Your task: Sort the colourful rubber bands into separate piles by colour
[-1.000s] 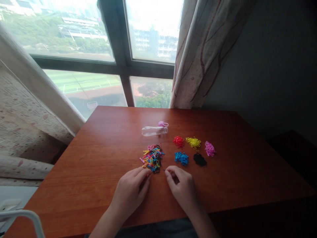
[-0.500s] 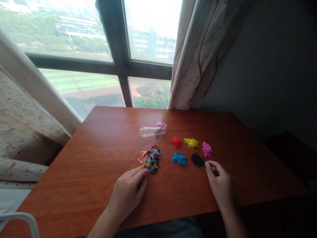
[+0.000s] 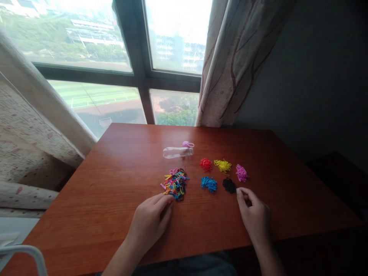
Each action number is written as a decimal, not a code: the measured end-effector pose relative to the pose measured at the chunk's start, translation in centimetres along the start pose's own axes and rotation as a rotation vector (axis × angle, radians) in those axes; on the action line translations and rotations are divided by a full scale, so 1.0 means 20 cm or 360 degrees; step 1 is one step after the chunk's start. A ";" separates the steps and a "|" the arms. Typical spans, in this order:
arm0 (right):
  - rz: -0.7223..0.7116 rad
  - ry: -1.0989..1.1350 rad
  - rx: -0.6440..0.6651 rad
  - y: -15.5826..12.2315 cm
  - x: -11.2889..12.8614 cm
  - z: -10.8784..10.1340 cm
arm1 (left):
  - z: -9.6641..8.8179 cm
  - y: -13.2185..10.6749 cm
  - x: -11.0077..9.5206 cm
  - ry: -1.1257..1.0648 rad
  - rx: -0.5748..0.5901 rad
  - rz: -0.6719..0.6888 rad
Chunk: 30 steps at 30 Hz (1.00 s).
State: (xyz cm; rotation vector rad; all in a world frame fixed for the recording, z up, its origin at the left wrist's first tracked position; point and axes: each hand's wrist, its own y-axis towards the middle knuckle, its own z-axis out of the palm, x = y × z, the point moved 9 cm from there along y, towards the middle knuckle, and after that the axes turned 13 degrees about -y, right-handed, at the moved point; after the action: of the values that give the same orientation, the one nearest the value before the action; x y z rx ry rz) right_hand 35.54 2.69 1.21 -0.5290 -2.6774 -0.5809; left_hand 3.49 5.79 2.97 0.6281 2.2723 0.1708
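Observation:
A mixed heap of small coloured rubber bands (image 3: 176,183) lies on the table. At its near edge is my left hand (image 3: 152,214), fingers drawn together; whatever they pinch is hidden. Sorted bands form separate piles to the right: red (image 3: 206,165), yellow (image 3: 223,166), pink (image 3: 242,173), blue (image 3: 209,184) and black (image 3: 229,185). My right hand (image 3: 254,209) is closed in a pinch, its fingertips at the right edge of the black pile. I cannot make out whether a band is between them.
Behind the mixed heap a clear bottle (image 3: 177,152) lies on its side, with a pink cap (image 3: 188,144) by its neck. The wooden table (image 3: 94,214) reaches to the window (image 3: 140,76). A white curved rail (image 3: 25,250) stands at the lower left.
My right hand has shifted very slightly left, towards the black pile. My left hand stays at the mixed heap. The whole view has moved a touch.

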 end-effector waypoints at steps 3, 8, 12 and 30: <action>-0.0104 0.0137 0.0034 -0.04 0.12 0.02 | 0.00 0.00 0.00 0.0001 -0.0020 -0.0006; -0.0403 0.0332 0.0267 -0.14 0.41 0.14 | 0.00 0.00 0.00 0.0006 -0.0020 -0.0008; -0.0614 0.0349 0.0389 -0.21 0.60 0.21 | 0.01 0.00 0.01 0.0011 0.0019 -0.0041; -0.0790 0.0313 0.0530 -0.26 0.79 0.26 | 0.04 0.02 0.02 0.0143 0.0078 -0.0153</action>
State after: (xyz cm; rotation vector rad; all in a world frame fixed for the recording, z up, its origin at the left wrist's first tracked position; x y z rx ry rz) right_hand 18.24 5.03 1.43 0.2781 -2.6315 -0.2764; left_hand 4.02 6.37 2.21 0.5443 2.3938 0.0984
